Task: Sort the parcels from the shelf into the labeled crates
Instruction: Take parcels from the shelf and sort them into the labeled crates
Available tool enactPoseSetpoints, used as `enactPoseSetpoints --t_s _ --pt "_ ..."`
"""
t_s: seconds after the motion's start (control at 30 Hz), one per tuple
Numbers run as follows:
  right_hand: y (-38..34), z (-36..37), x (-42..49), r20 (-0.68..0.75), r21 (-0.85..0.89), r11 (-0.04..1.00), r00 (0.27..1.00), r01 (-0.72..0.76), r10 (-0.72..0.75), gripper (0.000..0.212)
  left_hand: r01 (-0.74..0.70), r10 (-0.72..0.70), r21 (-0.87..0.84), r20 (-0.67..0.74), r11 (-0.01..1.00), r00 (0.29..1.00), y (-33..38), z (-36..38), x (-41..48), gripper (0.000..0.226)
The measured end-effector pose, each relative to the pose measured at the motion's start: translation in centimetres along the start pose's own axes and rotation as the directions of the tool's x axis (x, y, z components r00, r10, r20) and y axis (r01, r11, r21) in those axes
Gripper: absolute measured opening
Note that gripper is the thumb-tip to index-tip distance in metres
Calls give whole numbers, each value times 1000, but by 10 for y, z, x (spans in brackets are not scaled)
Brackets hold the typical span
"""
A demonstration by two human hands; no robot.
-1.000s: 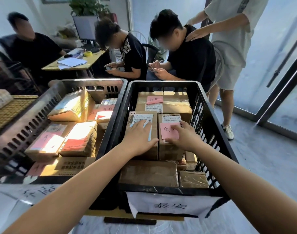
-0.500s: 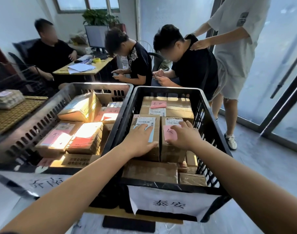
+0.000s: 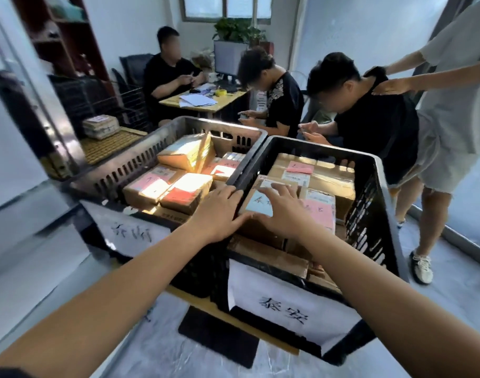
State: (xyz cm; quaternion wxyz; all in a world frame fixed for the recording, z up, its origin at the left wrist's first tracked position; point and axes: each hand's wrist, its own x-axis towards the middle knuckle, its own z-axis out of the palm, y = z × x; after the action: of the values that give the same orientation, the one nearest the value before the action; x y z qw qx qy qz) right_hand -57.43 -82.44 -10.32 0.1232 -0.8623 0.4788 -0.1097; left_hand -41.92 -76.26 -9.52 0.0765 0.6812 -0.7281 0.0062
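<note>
Both arms reach in from the bottom of the frame to the black crate (image 3: 380, 186) right of centre, whose near wall carries a white sheet (image 3: 285, 309) with two handwritten characters. The parcel (image 3: 256, 204) under the hands is a brown cardboard box with a pale blue note on top; it lies on the other boxes at the left side of this crate, just against the rim shared with the neighbouring crate. The left hand (image 3: 219, 211) rests at that rim and the parcel's left edge, fingers fairly straight and close together, thumb pointing toward the box's near corner (whether the thumb actually presses the cardboard is hard to tell). The right hand (image 3: 281, 211) lies flat on the parcel's top, fingers spread wide, curled round nothing. Just right of it sits a second box with a pink note (image 3: 319, 211), and behind both lies a larger box (image 3: 328, 181), also pink-tagged. The grey crate (image 3: 129, 165) at centre left holds several more boxes with pink and red notes, one tilted up on edge, and has its own white label (image 3: 132, 233) on the near wall. In the upper half, one person sits at a wooden desk (image 3: 206, 102), two lean over phones behind the crates, and a standing person (image 3: 451, 105) at the right edge rests a hand on one's shoulder.
</note>
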Motion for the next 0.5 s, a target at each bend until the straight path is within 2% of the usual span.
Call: enactPoseSetpoints --t_s 0.13,0.3,0.5 --pt "-48 12 -3 -18 58 985 986 164 -163 66 176 -175 24 -42 984 984 -27 -3 -45 63" --pt "-122 25 -16 27 64 930 931 362 -364 68 399 -401 -43 -82 916 912 -62 -14 -121 62" --pt "-213 55 -45 155 100 811 796 576 -585 73 634 -631 -28 -147 773 762 -88 -28 -231 59"
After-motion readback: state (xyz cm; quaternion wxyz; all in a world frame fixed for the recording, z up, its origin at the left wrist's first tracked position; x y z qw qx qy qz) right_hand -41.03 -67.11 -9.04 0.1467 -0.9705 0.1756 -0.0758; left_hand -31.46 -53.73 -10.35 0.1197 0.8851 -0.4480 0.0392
